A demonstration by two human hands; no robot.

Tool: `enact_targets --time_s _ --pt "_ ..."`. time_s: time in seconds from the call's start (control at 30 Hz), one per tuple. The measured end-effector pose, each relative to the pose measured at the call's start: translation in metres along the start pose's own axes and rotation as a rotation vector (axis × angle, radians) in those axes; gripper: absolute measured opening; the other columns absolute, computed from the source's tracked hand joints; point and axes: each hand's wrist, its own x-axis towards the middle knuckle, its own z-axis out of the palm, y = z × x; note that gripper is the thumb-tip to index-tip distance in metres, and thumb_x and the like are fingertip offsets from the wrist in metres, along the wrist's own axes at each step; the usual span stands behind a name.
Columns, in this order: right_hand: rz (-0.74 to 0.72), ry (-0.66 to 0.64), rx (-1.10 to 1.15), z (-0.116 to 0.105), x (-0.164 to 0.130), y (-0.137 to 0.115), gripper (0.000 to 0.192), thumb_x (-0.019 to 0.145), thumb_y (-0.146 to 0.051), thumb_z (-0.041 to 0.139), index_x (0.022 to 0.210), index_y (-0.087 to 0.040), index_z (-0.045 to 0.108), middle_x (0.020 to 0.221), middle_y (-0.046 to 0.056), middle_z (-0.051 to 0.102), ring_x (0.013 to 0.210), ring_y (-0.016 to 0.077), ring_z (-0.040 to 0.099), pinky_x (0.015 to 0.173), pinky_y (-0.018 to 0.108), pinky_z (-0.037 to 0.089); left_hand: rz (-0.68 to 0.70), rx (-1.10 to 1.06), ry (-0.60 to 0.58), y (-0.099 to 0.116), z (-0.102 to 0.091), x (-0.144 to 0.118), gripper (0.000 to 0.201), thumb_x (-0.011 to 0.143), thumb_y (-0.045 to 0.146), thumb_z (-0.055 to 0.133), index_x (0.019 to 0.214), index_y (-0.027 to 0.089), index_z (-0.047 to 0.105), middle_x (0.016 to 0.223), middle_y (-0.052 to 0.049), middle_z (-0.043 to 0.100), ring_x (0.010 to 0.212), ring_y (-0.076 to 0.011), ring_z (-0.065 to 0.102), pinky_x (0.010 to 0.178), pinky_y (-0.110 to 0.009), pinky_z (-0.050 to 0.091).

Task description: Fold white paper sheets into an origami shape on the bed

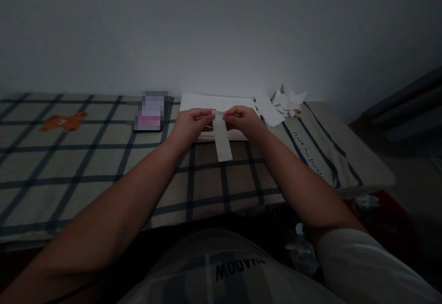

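Note:
A narrow white paper strip hangs down between my two hands, its top end pinched by both. My left hand grips the strip's upper left edge between thumb and fingers. On the other side, my right hand pinches the upper right edge in the same way. The strip's lower end dangles free toward me. Behind and below the hands lie white paper sheets, partly covered by the hands and the strip.
A checked cloth covers the table against the wall. A blurred phone lies to the left, with an orange bear-shaped piece farther left. Folded paper and a smaller white sheet are at the right. A red container stands below the right edge.

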Motion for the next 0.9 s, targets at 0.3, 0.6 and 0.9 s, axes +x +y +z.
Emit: enact_targets --time_s 0.3,0.6,0.9 --pt "0.032 -0.008 0.067 -0.0014 0.0018 0.0033 0.028 0.07 -0.032 0.078 0.085 -0.019 0.058 0.069 -0.003 0.066 0.064 0.0128 0.066 0.072 0.034 0.058 -0.038 0.03 0.025 0.0029 0.0014 -0.0002 0.014 0.07 0.025 0.076 0.079 0.015 0.072 0.07 -0.001 0.07 0.065 -0.0163 0.068 0.071 -0.035 0.06" --pt "0.092 -0.001 -0.006 -0.0027 0.0029 0.0037 0.019 0.075 -0.028 0.074 0.078 -0.017 0.06 0.066 0.0 0.067 0.063 0.0126 0.065 0.069 0.031 0.057 -0.019 0.012 0.043 0.0023 0.0015 0.001 0.039 0.07 0.027 0.078 0.106 0.013 0.071 0.081 -0.005 0.073 0.071 -0.0168 0.069 0.073 -0.036 0.061" --pt "0.044 -0.02 0.009 -0.0017 0.0009 0.0005 0.026 0.074 -0.034 0.075 0.075 -0.019 0.053 0.063 -0.001 0.066 0.06 0.0125 0.065 0.065 0.03 0.055 0.101 0.11 0.097 0.0046 0.0038 -0.0032 0.033 0.069 0.022 0.077 0.1 0.013 0.073 0.079 -0.004 0.073 0.07 -0.0149 0.069 0.068 -0.031 0.062"
